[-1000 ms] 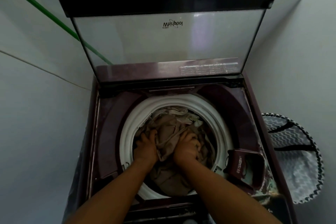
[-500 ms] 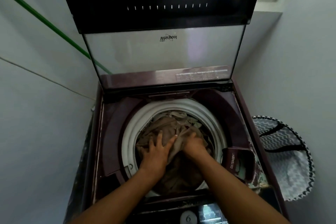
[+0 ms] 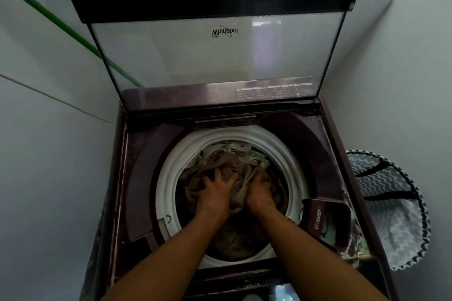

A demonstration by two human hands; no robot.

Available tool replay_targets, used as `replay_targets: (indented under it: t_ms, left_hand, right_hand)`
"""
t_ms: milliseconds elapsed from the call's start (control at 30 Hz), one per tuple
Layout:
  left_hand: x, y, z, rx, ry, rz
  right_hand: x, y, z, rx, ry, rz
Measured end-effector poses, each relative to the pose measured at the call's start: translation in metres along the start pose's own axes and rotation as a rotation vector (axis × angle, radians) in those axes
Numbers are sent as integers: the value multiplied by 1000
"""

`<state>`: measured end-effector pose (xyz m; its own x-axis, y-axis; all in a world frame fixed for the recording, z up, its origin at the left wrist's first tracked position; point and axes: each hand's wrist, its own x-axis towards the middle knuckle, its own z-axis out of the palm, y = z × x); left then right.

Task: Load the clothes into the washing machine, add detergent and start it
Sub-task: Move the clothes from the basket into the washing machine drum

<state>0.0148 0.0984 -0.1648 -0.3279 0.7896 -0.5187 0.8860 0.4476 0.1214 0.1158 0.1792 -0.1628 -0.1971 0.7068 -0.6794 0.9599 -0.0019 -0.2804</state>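
A maroon top-load washing machine (image 3: 137, 178) stands with its glass lid (image 3: 215, 56) raised. Inside its white drum ring (image 3: 166, 178) lies a heap of beige and brown clothes (image 3: 220, 161), with paler cloth at the back. My left hand (image 3: 215, 190) presses down on the heap with fingers spread. My right hand (image 3: 260, 193) is beside it, its fingers curled into the cloth. The detergent drawer (image 3: 320, 217), labelled DETERGENT, sits open at the drum's right.
A zigzag-patterned laundry basket (image 3: 391, 208) stands on the floor to the right of the machine. Pale walls close in on both sides. A green pipe (image 3: 61, 24) runs down the left wall. The control panel (image 3: 269, 291) shows at the bottom edge.
Both hands stayed on the clothes and pushed them lower in the drum. My left hand went from curled to spread flat. The view shifted slightly.
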Motion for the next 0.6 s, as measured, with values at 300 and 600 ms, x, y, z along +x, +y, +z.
replay_targets:
  t_ms: [300, 600]
  left_hand:
    - [14, 11, -1, -57, 34, 59]
    - [3, 1, -13, -50, -33, 74]
  right_hand:
    - [22, 6, 5, -172, -12, 57]
    - [10, -4, -15, -289, -91, -10]
